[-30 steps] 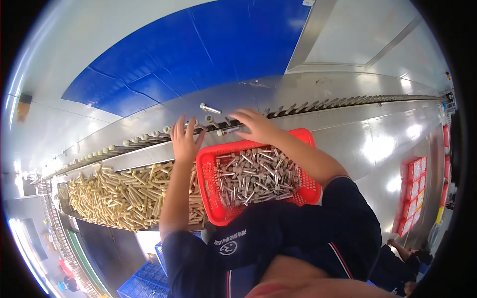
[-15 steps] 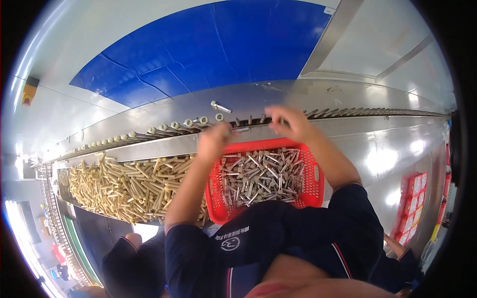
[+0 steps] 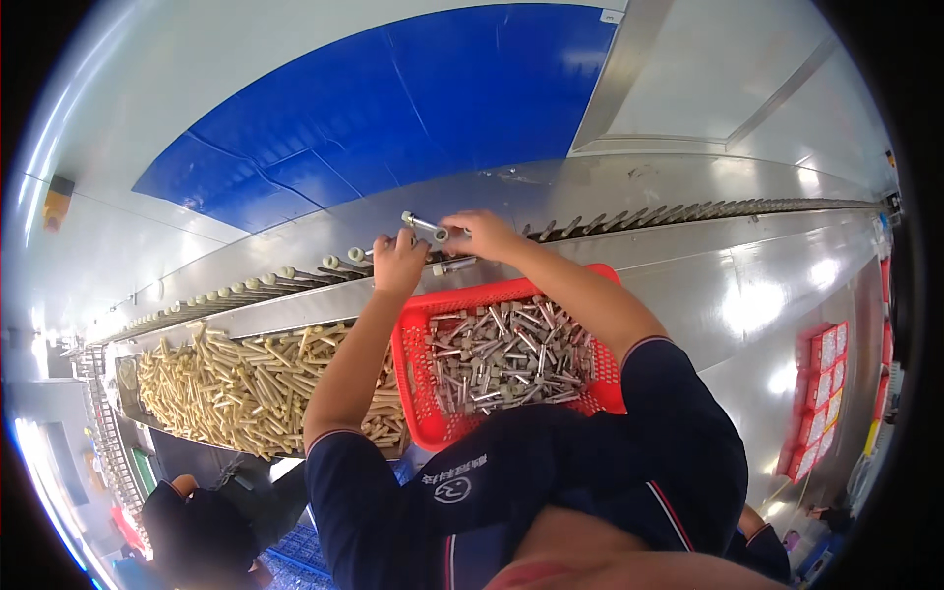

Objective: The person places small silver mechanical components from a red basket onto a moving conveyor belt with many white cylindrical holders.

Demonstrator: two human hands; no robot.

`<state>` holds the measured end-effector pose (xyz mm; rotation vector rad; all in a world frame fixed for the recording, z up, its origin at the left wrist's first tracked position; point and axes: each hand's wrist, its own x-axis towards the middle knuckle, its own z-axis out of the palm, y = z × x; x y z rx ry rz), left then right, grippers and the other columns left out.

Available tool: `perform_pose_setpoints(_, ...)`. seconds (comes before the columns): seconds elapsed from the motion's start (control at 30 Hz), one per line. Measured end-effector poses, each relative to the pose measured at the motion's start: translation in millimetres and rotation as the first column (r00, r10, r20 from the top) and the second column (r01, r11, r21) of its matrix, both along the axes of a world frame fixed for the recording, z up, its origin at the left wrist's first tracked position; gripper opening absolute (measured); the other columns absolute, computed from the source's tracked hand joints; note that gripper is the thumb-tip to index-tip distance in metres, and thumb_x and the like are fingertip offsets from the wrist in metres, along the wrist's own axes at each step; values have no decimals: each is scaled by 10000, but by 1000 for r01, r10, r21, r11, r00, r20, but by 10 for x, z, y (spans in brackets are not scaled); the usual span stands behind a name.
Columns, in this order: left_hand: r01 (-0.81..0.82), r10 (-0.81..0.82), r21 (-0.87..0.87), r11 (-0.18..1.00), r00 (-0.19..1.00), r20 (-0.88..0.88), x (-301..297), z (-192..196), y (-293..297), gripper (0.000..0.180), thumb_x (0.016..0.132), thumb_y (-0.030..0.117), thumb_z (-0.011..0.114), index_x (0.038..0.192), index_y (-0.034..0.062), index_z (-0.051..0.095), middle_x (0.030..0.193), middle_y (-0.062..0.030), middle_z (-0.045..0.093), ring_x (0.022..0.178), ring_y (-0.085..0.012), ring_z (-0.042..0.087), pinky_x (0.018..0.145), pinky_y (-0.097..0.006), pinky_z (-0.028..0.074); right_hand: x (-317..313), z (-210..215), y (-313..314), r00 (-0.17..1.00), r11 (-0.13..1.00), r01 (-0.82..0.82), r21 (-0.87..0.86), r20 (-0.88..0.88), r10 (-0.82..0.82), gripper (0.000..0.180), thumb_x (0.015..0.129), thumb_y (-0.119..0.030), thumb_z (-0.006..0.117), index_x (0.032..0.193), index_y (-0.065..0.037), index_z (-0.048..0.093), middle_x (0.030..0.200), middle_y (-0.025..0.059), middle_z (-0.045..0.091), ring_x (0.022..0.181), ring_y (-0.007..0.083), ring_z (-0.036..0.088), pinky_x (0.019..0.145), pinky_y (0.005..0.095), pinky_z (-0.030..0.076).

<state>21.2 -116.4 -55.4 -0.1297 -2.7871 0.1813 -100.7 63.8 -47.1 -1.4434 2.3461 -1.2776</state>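
Observation:
My left hand [image 3: 400, 264] is over the row of upright pins, fingers bent together; whatever is between them is hidden. Close on its right, my right hand [image 3: 482, 236] reaches in with its fingers curled at a ring-ended metal fitting [image 3: 442, 236]. A loose bolt-like metal fitting [image 3: 421, 222] lies on the steel ledge just beyond both hands. Another metal piece [image 3: 454, 265] lies flat on the near side of the row. Below my forearms, a red perforated basket [image 3: 413, 388] holds many silvery fittings with hex ends [image 3: 516, 354].
To the left, a trough holds a heap of brass-coloured rods [image 3: 246, 383]. Ring-topped pins [image 3: 226, 292] run off left, bare slanted pins [image 3: 669, 213] right. A blue panel [image 3: 393, 98] lies beyond. Red boxes [image 3: 818, 398] sit at far right; another person [image 3: 202, 536] is at lower left.
My right hand has moved left from the bare pins to beside my left hand. My left hand has shifted slightly left, and its fingers now show. The whole view has shifted a little.

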Motion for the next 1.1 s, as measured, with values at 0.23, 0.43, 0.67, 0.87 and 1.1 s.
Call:
perform_pose_setpoints(0.23, -13, 23, 452, 892, 1000, -16, 11, 1185, 300, 62, 789, 108, 577, 840, 86, 606, 961, -106, 548, 824, -300, 578, 719, -400, 471, -71, 1040, 666, 956, 964, -58, -261, 263, 129, 264, 714, -219, 765, 901, -58, 671, 717, 39, 606, 665, 120, 547, 594, 263, 433)
perform_pose_setpoints(0.43, 117, -321, 453, 884, 856, 406, 1064, 528, 849, 537, 720, 244, 705, 1216, 155, 520, 1258, -159, 439, 1108, -352, 495, 899, -471, 444, 723, 226, 1286, 798, 746, -599, 291, 293, 527, 604, 729, -247, 748, 1255, -76, 504, 1270, 150, 484, 1202, 273, 444, 1003, 383, 357)
perform_pose_setpoints(0.67, -2, 2, 230, 973, 1000, 0, 555, 537, -180, 591, 756, 297, 696, 1278, 133, 473, 1319, -180, 428, 1203, -346, 427, 971, -483, 349, 444, 562, 328, 983, 991, -104, 86, -141, 115, 717, 744, -281, 716, 1352, -99, 382, 1351, 140, 401, 1258, 345, 353, 1025, 443, 304)
perform_pose_setpoints(0.87, 21, -153, 350, 936, 922, 355, -92, 374, -250, 358, 805, 221, 666, 1111, 69, 558, 909, -137, 657, 781, -282, 654, 669, -347, 515, -28, 287, -219, 977, 925, -211, 317, 63, 202, 333, 749, -257, 706, 984, -48, 596, 925, 130, 610, 881, 281, 602, 760, 383, 471)
perform_pose_setpoints(1.1, 61, -404, 725, 686, 861, 310, 692, 818, 269, 296, 795, 241, 650, 1042, 88, 595, 894, -136, 644, 784, -290, 647, 675, -395, 512, 462, 1065, 712, 949, 950, -258, 176, 229, 215, 184, 784, -226, 676, 900, -114, 587, 843, 89, 656, 768, 206, 647, 645, 362, 502)
